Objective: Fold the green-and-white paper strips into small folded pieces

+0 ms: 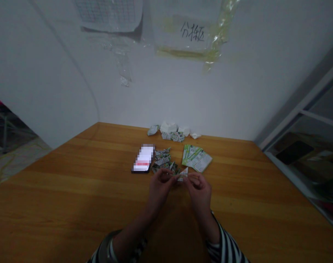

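A wooden tabletop (73, 182) fills the lower part of the view, and a white wall (166, 98) rises behind its far edge. Across the tabletop, from left to right, a smartphone (143, 158) is laid near the middle, with its bright screen blurred and unreadable apart from a red band. Just to its right, a loose pile of folded paper pieces (163, 160) is heaped, printed in green and white. A small stack of green-and-white printed leaflets (196, 157) is placed beside that pile, its small print too fine to be read. Further back, near the wall, a row of crumpled and folded white paper pieces (169, 131) is lined up.

The folded paper piece (183, 174), a small white-and-green point, is held just on the near side of the pile. It is pinched between the closed fingertips of the left hand (159, 186) and the right hand (199, 191), which are brought almost together. Both forearms emerge from black-and-white striped sleeves (226, 248).

On the wall, a grid-printed sheet (108, 12) is hung at the left. To its right, a taped sheet (192, 31) is marked in black handwriting that appears to read 分拣. A glazed frame (300, 124) is seen at the far right.
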The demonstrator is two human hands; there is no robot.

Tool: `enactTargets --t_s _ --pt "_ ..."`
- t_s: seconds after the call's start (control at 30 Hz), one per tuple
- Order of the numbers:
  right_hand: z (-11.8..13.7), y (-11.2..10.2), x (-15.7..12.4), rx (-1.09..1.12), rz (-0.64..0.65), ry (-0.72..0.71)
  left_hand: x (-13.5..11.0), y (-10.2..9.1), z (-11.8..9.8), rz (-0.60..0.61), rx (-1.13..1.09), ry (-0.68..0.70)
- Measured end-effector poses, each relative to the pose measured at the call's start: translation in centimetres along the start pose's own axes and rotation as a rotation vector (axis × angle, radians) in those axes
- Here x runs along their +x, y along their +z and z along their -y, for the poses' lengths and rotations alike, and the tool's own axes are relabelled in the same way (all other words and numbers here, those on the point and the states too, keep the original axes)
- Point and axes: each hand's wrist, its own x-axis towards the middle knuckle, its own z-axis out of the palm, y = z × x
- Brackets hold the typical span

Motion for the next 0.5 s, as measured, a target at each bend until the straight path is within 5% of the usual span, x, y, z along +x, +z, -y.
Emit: enactTargets --t_s 0.23,0.5 --pt "-0.1 -0.4 0.5 0.078 0.013 0.089 0.7 -0.7 0.6 0.137 0.068 0.047" --pt "-1.5 -1.8 2.1 0.085 0.260 0.120 1.5 -1.1 1.0 0.353 0.158 -0.024"
